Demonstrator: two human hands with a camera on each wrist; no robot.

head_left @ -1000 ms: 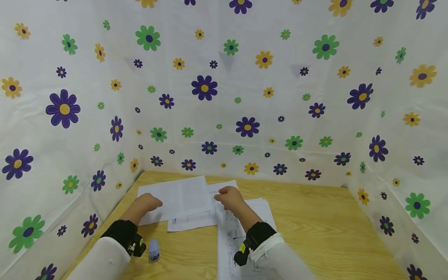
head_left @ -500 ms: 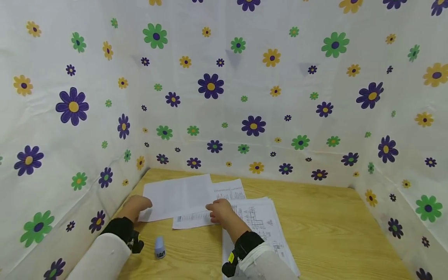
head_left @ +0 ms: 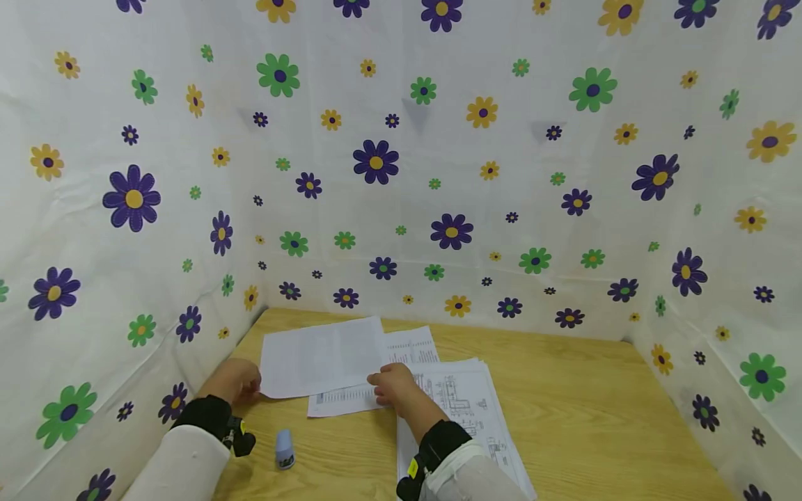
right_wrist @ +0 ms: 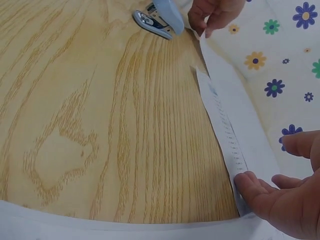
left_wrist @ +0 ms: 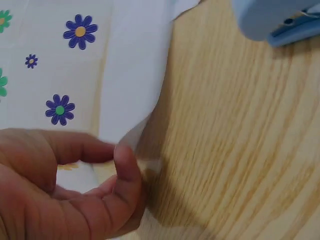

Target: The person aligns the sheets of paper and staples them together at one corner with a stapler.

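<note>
My left hand [head_left: 233, 379] pinches the near left corner of a blank white sheet [head_left: 322, 358] between thumb and fingertip. That corner is curled up from the wood in the left wrist view. Beneath the blank sheet lies a printed sheet [head_left: 341, 401], offset to the right, its text rows showing along the near edge. My right hand [head_left: 396, 386] is at the right end of these two sheets. In the right wrist view its thumb [right_wrist: 247, 185] rests at the printed sheet's edge, the other fingers apart and loosely bent.
A small light blue stapler [head_left: 285, 449] stands on the wooden table [head_left: 576, 410], nearer than the sheets. Under my right forearm lies a stack of papers [head_left: 464, 400] with line drawings. A flowered white curtain [head_left: 401, 209] encloses the back and sides.
My left hand has drawn back to the left from over the blank sheet and now pinches its corner. My right hand has come nearer and slightly left, down to the sheets' near edge.
</note>
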